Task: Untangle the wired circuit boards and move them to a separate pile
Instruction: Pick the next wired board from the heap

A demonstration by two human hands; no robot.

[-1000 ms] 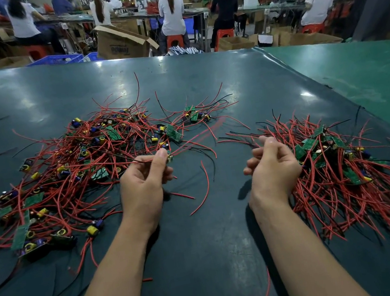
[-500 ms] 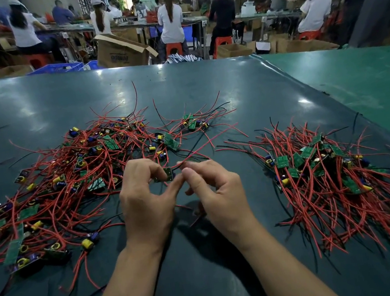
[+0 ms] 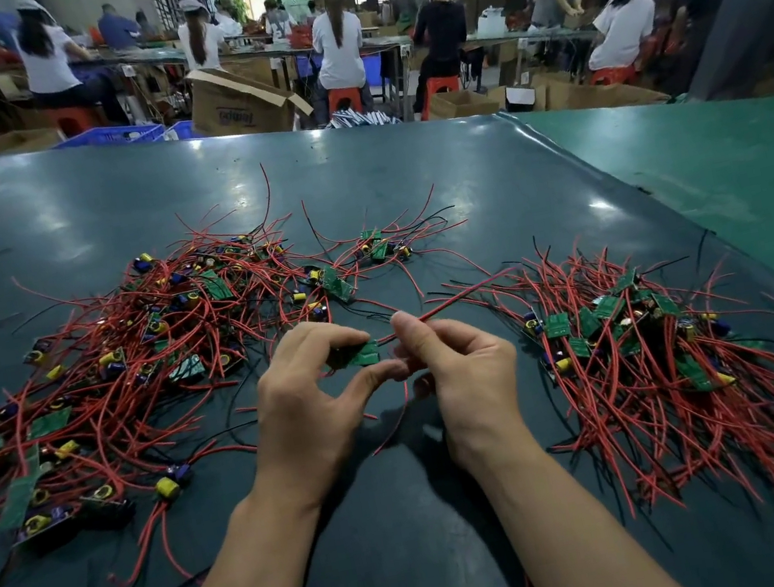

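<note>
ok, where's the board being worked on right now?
Head view, centre: the green board is pinched in the left hand, between the tangled pile and the sorted pile; the right hand pinches its red wire.

Table cover: dark teal sheet, smooth, glossy (lamp glare in patches). Wires: red plastic insulation, slightly shiny. Circuit board: green, matt laminate look. Capacitors: yellow plastic sleeves. Carton: brown corrugated cardboard, dull.
</note>
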